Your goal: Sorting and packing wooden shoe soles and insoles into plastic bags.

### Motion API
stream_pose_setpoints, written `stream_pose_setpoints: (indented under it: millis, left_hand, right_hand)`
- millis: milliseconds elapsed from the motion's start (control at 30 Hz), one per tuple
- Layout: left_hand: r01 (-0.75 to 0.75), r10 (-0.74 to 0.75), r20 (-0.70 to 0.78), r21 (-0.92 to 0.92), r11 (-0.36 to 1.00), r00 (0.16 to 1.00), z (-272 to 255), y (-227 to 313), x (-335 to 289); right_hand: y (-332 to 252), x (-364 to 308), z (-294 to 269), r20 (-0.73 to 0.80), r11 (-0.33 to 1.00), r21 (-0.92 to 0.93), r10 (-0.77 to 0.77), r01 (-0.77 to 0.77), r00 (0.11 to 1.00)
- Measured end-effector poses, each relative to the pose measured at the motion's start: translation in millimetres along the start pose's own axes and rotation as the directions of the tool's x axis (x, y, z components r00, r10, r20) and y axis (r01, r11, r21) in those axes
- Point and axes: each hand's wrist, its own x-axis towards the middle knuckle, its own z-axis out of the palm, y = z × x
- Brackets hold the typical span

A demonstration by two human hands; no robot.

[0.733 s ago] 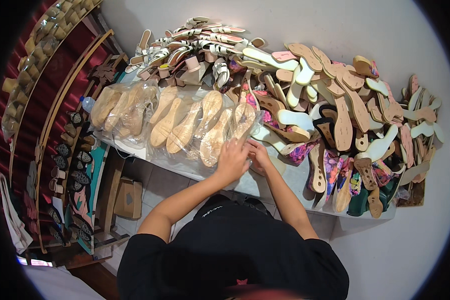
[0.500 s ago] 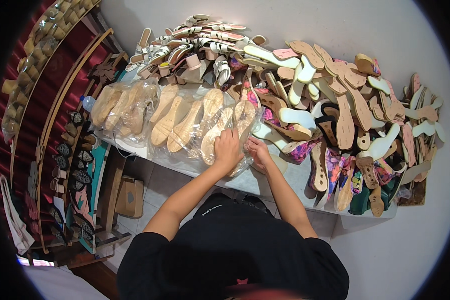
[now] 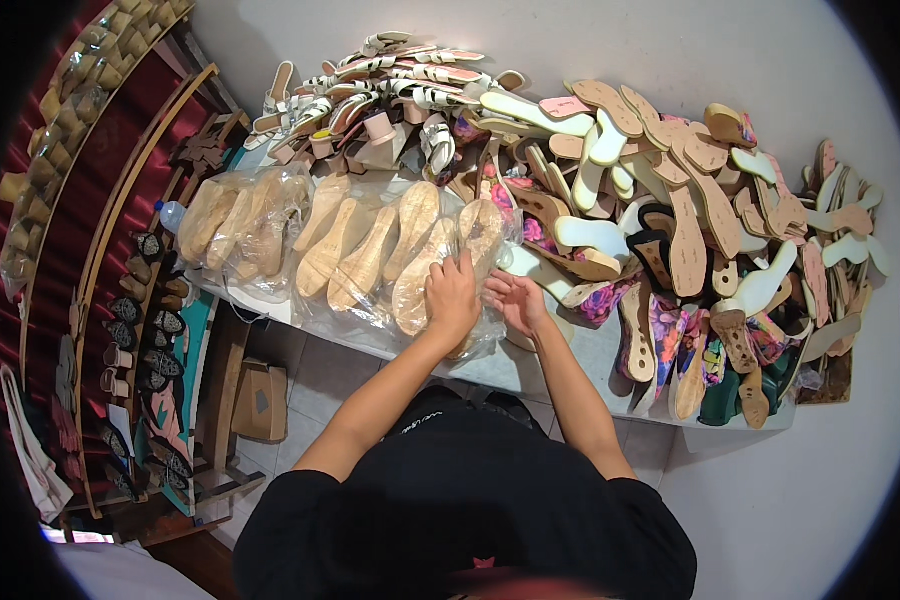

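A clear plastic bag [image 3: 368, 312] of pale wooden shoe soles [image 3: 362, 272] lies on the table in front of me. My left hand [image 3: 452, 300] rests on the right part of the bag, back up, its fingers laid over a wrapped sole. At the bag's right edge is my right hand [image 3: 515, 303], palm partly turned up, its fingers loosely bent and apart beside the plastic. Whether its fingertips touch the film I cannot tell. A second clear bag [image 3: 240, 225] of soles lies to the left.
White strapped sandals [image 3: 410, 75] are heaped at the back. Piled insoles and soles [image 3: 700, 190] cover the right side, with floral-patterned wedges [image 3: 670, 340] in front. At the left stand racks of shoes [image 3: 160, 350]. A cardboard box [image 3: 261, 400] sits on the floor below the table [image 3: 610, 388].
My right hand has turned its palm upward and its fingers have loosened at the bag's edge. The left hand stays on the bag, and the bag has shifted slightly.
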Motion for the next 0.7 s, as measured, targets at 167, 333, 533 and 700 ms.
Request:
stream_pose_setpoints:
  millis: [167, 333, 533, 700]
  left_hand:
    - [-0.025, 0.022, -0.027, -0.091, 0.996, 0.999, -4.2, -2.2, -4.6]
    - [-0.043, 0.039, -0.033, -0.109, 0.993, 0.999, -8.1, -4.9, -3.4]
    - [-0.041, 0.041, -0.006, -0.166, 0.985, 0.999, -11.3, -8.9, -3.8]
    - [-0.031, 0.028, -0.018, -0.209, 0.977, 0.999, -16.9, -9.5, -7.1]
  right_hand:
    - [-1.2, 0.9, -7.9, 0.051, 0.979, -0.198, 0.061, -0.05, 0.997]
    - [-1.1, -4.4, -1.8, 0.149, 0.996, -0.041, 0.081, -0.076, 0.986]
    - [4.7, -7.4, 9.9, 0.036, 0.973, -0.23, 0.031, -0.022, 0.999]
    - [12.1, -5.2, 21.5, -0.053, 0.889, -0.457, -0.003, -0.021, 0.999]
